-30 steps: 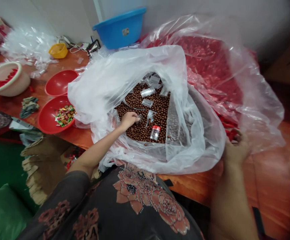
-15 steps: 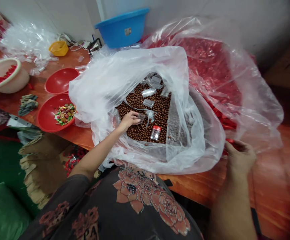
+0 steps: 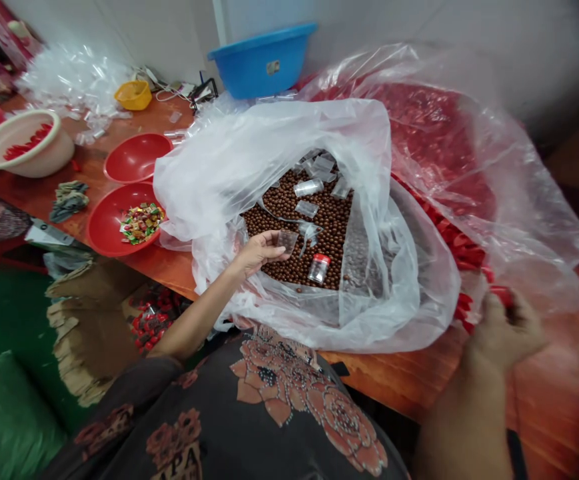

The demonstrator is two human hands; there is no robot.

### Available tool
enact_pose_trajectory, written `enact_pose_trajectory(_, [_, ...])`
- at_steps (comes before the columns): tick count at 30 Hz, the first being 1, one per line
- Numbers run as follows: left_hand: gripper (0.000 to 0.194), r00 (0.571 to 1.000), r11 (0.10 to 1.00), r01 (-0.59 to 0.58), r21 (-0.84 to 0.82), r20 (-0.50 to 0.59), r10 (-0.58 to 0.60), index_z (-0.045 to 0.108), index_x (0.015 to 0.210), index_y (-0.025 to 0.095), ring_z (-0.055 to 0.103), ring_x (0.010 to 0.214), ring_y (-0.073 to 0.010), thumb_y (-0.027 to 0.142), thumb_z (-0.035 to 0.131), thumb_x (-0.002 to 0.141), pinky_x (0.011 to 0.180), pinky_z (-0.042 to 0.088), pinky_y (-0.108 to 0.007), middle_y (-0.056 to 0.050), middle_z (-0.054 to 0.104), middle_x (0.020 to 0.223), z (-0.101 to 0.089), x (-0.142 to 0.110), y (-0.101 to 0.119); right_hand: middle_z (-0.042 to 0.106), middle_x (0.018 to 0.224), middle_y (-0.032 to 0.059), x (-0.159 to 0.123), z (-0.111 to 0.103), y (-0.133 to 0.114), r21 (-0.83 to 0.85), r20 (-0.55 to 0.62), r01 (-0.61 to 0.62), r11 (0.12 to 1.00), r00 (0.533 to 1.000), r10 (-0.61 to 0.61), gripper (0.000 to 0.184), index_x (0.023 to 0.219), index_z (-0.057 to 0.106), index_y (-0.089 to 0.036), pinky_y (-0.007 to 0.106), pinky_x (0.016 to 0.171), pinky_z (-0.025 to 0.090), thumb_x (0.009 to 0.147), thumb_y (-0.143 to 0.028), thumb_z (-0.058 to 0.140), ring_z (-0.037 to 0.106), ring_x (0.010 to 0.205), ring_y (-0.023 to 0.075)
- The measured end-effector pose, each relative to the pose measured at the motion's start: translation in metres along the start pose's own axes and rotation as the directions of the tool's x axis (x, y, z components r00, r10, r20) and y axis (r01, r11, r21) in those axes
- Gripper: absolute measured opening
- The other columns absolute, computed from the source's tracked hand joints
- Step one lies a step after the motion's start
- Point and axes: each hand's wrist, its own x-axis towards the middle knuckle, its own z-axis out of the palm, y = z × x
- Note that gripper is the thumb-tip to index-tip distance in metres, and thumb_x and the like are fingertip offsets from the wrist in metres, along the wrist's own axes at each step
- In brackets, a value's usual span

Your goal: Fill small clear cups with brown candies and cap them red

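Fingers of the left hand (image 3: 258, 255) were closed around a small clear container (image 3: 288, 241), holding it just above the brown balls (image 3: 336, 217) heaped inside the white plastic bag (image 3: 269, 137). The right hand (image 3: 509, 330), well apart beyond the bag's right side, gripped a red piece (image 3: 503, 295), probably a cap, between thumb and fingers, near the crowded red pieces (image 3: 462, 250) at the edge of the clear plastic (image 3: 534, 200); blur hid exactly how it sat. The likeliest mishap seemed to be a slip on the left: the container's wall looked smooth and thin, so too light a hold could let it turn or drop among the balls, while too hard a squeeze could bend it. The crumpled clear strip (image 3: 310, 231), lying on the balls just beside the container, might be scooped up with them by a careless sweep. The red-lidded jar (image 3: 318, 269), tilted close by, was near enough to be knocked. On the right, a poor pinch could lose the red piece, or a second could cling to it. The bag's slack edge might also sag and snag the right wrist, should it cross over.
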Motion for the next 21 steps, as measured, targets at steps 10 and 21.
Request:
enact_pose_trajectory(10, [0.041, 0.984, 0.984, -0.131, 0.122, 0.138, 0.114, 0.065, 0.102, 0.015, 0.064, 0.088, -0.0145, 0.020, 0.082, 0.066, 0.078, 0.058, -0.032, -0.005, 0.068, 0.100, 0.029, -0.013, -0.004, 0.068, 0.069, 0.0015, -0.062, 0.001, -0.141, 0.678, 0.356, -0.357, 0.642, 0.924, 0.138, 0.019, 0.060, 0.061, -0.023, 0.031, 0.062, 0.051, 0.054, -0.018, 0.078, 0.063, 0.062, 0.0118])
enact_pose_trajectory(21, [0.037, 0.968, 0.965, -0.148, 0.217, 0.230, 0.097, 0.066, 0.108, 0.014, 0.066, 0.094, -0.0165, 0.024, 0.077, 0.073, 0.083, 0.056, -0.031, -0.008, 0.069, 0.108, 0.045, -0.033, -0.008, 0.071, 0.102, -0.0022, -0.146, 0.048, -0.185, 0.396, 0.855, -0.435, 0.809, 0.497, -0.151, 0.039, 0.117, 0.064, -0.032, 0.033, 0.090, 0.056, 0.079, -0.031, 0.072, 0.068, 0.094, 0.0136])
